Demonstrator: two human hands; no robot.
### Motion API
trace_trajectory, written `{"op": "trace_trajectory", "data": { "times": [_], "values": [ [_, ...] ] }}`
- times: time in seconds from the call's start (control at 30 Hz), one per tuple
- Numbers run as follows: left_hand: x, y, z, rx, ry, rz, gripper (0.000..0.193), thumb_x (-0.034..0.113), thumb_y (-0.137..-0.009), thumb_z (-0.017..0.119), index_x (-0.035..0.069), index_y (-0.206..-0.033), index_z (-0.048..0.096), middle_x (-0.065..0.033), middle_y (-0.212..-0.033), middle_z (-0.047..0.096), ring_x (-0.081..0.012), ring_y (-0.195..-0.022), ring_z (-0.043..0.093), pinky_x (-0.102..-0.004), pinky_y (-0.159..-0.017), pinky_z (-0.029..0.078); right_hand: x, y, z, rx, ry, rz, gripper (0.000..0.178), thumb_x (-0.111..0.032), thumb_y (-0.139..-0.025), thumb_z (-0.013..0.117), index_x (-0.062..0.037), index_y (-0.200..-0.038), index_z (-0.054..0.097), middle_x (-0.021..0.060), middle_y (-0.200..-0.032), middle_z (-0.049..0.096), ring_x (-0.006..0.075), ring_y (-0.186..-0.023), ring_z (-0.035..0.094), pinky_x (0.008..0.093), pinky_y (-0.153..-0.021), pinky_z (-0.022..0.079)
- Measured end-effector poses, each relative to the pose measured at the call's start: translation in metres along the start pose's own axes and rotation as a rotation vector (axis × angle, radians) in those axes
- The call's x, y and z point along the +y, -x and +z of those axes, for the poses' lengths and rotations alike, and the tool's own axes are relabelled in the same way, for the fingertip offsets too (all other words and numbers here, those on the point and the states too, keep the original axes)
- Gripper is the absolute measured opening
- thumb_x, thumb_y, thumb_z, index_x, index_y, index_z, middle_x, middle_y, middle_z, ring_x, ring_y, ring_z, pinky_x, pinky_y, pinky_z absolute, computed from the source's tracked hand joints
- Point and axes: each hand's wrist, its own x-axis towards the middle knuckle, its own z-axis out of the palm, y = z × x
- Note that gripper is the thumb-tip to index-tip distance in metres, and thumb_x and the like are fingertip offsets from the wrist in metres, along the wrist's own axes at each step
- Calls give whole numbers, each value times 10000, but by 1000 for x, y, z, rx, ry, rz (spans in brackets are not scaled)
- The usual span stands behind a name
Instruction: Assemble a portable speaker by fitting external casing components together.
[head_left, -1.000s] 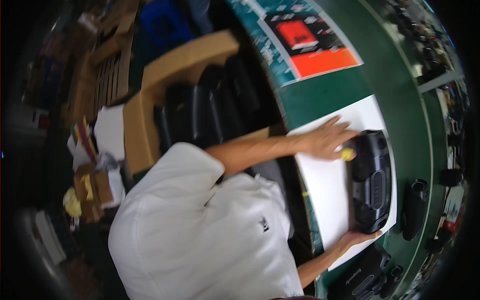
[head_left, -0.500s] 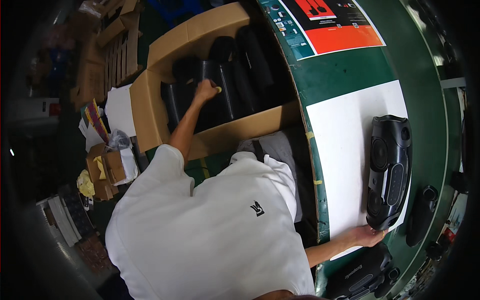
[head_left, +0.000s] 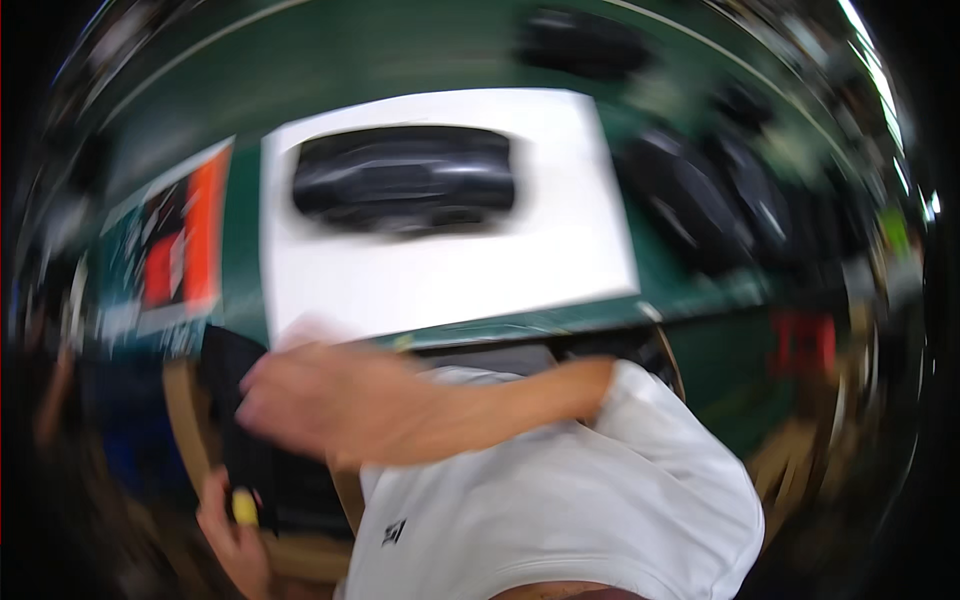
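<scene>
At the lower left, my left hand (head_left: 233, 535) grips the lower end of a long black piece (head_left: 240, 400) whose exact kind I cannot make out; a yellow patch shows at the fingers. The black piece stands partly over the cardboard box (head_left: 187, 410). My right hand (head_left: 320, 395) reaches across my body close to the black piece, smeared by motion, its fingers unclear. Beyond my hands, a black portable speaker (head_left: 405, 178) lies lengthwise on a white sheet (head_left: 450, 280).
On the green table (head_left: 420, 60) are a printed orange and teal sheet (head_left: 205, 230) to the left and several black speakers (head_left: 690, 195) to the right. One more black speaker (head_left: 585, 43) lies at the back. A red object (head_left: 803, 340) stands beyond the table's right end.
My view has turned toward the table. My right hand has left the speaker and swung across to the left. My left hand now holds a black piece at the box.
</scene>
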Motion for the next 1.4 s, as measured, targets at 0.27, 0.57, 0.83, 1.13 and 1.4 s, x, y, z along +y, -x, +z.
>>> {"op": "trace_trajectory", "data": {
  "times": [0.27,0.57,0.83,1.13,1.4],
  "values": [
    [107,-109,67,-522,-218,498,359,-52,-838,573,-6,-1180,671,-186,-889,726,-407,-874,702,-451,-823,505,-8,63,-57,-186,601,315,389,-185,-885,678,22,-1213,656,109,-1012,596,260,-973,575,377,-782,441],
    [171,-124,125,-388,-518,922,938,29,-643,906,22,-1493,510,-165,-1093,532,-406,-998,607,-499,-780,539,7,85,-103,-214,268,733,558,-125,-722,899,7,-1123,535,170,-1030,583,369,-976,678,487,-686,536],
    [122,-161,163,-468,-465,961,526,94,-681,883,-3,-1076,549,-216,-851,705,-441,-766,726,-518,-660,556,46,77,-99,-537,68,829,351,-144,-737,860,21,-939,625,228,-833,741,455,-785,742,541,-716,576],
    [151,-206,142,-656,-500,705,557,201,-728,892,-58,-1105,576,-204,-732,720,-472,-711,715,-529,-678,551,63,65,-122,-301,59,721,676,-153,-747,919,-2,-1337,626,212,-926,725,427,-863,725,478,-792,588],
    [168,-260,100,-612,-221,442,851,94,-655,970,77,-1403,564,-94,-1234,640,-253,-1071,611,-354,-976,518,63,72,-114,154,70,1095,803,-119,-743,1001,-48,-1428,589,31,-785,583,119,-720,581,271,-680,549]
  ]
}}
